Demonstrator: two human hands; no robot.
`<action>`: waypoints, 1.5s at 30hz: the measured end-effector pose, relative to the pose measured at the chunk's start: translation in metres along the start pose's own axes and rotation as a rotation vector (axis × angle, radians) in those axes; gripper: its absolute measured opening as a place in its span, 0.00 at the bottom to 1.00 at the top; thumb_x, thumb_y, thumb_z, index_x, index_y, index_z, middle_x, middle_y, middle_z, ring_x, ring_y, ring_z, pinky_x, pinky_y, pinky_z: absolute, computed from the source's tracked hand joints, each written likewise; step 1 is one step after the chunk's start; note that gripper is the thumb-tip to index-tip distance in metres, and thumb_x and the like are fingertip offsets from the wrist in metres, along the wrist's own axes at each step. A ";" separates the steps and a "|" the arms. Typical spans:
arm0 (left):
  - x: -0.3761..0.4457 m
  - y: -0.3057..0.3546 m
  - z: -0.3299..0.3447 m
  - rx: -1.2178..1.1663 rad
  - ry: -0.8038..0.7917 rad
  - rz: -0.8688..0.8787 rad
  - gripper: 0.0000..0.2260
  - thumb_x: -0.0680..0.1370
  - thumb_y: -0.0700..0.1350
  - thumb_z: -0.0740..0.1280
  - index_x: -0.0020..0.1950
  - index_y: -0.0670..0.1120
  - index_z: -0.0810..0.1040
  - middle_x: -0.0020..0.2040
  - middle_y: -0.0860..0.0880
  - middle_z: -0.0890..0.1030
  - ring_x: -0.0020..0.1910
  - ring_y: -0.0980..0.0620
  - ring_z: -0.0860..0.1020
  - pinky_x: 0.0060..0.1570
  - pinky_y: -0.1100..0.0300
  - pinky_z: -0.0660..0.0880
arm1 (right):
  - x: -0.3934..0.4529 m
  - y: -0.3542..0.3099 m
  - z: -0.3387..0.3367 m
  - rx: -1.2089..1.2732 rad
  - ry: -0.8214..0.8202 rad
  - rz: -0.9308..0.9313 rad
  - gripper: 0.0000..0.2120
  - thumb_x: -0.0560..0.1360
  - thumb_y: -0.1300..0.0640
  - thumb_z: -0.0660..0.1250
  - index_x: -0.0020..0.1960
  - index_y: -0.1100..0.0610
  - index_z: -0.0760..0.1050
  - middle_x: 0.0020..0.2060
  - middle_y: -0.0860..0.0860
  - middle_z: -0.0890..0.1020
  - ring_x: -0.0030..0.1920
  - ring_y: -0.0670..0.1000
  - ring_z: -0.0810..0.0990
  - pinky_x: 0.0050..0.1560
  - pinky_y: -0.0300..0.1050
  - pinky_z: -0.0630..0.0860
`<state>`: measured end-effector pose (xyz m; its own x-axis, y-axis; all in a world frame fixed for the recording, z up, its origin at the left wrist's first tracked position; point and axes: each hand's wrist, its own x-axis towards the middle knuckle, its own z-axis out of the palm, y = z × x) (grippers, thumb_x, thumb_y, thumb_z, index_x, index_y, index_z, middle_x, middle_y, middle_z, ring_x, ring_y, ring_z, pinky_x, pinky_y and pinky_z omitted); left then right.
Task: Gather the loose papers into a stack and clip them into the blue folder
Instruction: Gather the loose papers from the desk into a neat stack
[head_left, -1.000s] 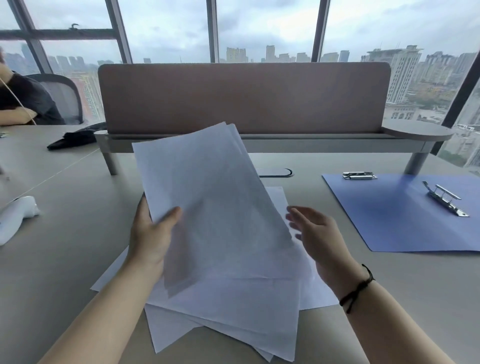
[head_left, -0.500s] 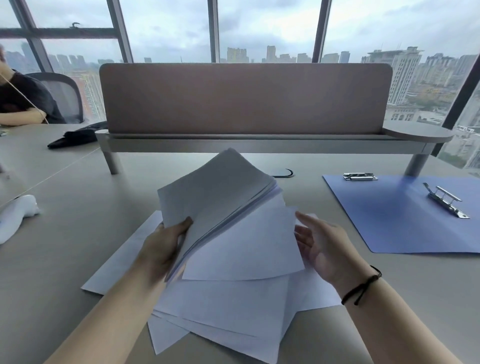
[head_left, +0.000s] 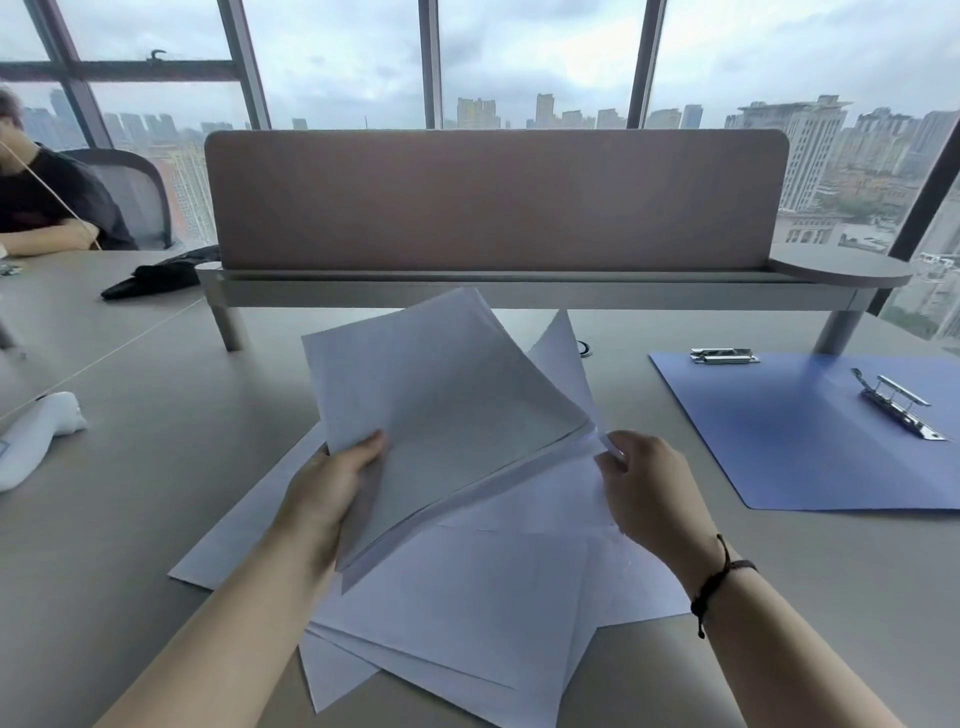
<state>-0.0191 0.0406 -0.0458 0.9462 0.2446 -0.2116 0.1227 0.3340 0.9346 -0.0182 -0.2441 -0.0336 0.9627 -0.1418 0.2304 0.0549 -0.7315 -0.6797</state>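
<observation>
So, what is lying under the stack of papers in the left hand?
Loose sheets spread on the table lie under the held stack, gripped by the left hand. Whatever lies beneath them is hidden.

both forearms reach forward, left hand and right hand fingers curled.

Left hand: grips a tilted sheaf of papers by its near left edge, thumb on top.
Right hand: pinches the sheaf's right corner.
Loose sheets: fanned flat on the desk underneath.
Blue folder: lies open at right (metal clip raised).
</observation>
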 end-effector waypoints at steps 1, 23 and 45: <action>0.000 0.000 0.000 -0.004 -0.009 0.006 0.16 0.75 0.46 0.73 0.62 0.47 0.82 0.55 0.46 0.87 0.55 0.42 0.85 0.62 0.43 0.77 | 0.001 -0.002 0.000 0.190 -0.037 0.059 0.14 0.75 0.67 0.58 0.32 0.60 0.72 0.31 0.60 0.74 0.27 0.60 0.76 0.26 0.43 0.70; -0.005 0.008 0.004 0.098 -0.083 0.298 0.17 0.75 0.44 0.71 0.64 0.49 0.81 0.57 0.51 0.86 0.57 0.49 0.84 0.54 0.53 0.78 | -0.022 -0.028 -0.012 1.022 -0.601 0.139 0.22 0.79 0.73 0.56 0.49 0.58 0.87 0.43 0.57 0.86 0.42 0.57 0.81 0.45 0.49 0.75; 0.011 0.009 -0.014 -0.286 -0.002 -0.137 0.04 0.77 0.41 0.71 0.48 0.42 0.78 0.26 0.50 0.81 0.20 0.57 0.78 0.19 0.70 0.72 | 0.032 -0.051 0.026 0.457 -0.042 0.399 0.25 0.71 0.38 0.72 0.59 0.54 0.77 0.54 0.50 0.79 0.58 0.59 0.76 0.52 0.49 0.75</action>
<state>-0.0115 0.0593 -0.0444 0.9273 0.1781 -0.3291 0.1600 0.6065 0.7789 0.0163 -0.1942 -0.0096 0.9414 -0.3133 -0.1252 -0.2132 -0.2650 -0.9404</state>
